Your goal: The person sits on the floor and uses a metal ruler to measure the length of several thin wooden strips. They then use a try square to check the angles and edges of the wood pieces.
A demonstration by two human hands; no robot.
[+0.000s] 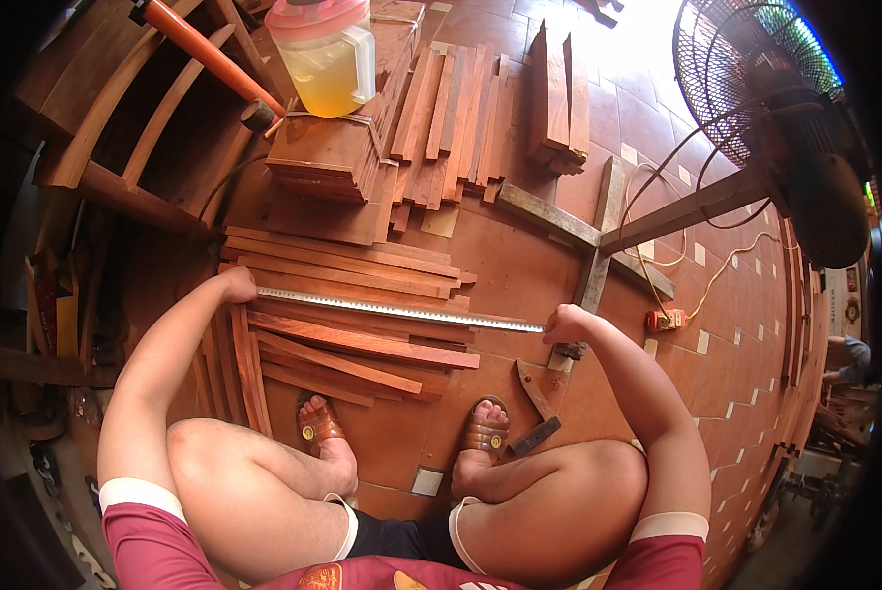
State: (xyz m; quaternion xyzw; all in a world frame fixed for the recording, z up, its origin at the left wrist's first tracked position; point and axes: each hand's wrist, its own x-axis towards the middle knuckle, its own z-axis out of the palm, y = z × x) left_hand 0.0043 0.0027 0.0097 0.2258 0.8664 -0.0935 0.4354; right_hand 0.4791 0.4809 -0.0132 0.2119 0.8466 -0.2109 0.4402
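Observation:
A white measuring tape [401, 306] stretches straight between my hands, lying across a row of reddish wooden strips [362, 339] on the floor. Its left end is pinched in my left hand [238, 284], by the strips' left ends. Past their right ends, my right hand [565, 324] is closed around the other end of the tape. A small dark object shows just beneath the right hand; I cannot make out what it is. Nearer to me, a wooden-handled tool with a dark head [535, 411] rests on the tiles by my right foot.
A plastic jug of yellow liquid [325, 69] stands on a stack of boards [323, 157]. Beyond lie more wooden strips [451, 118]. A fan [785, 128] on a cross-shaped wooden base [598, 236] stands at right, beside an orange power socket [666, 321] with a cord. Curved wooden frames [155, 128] fill the upper left.

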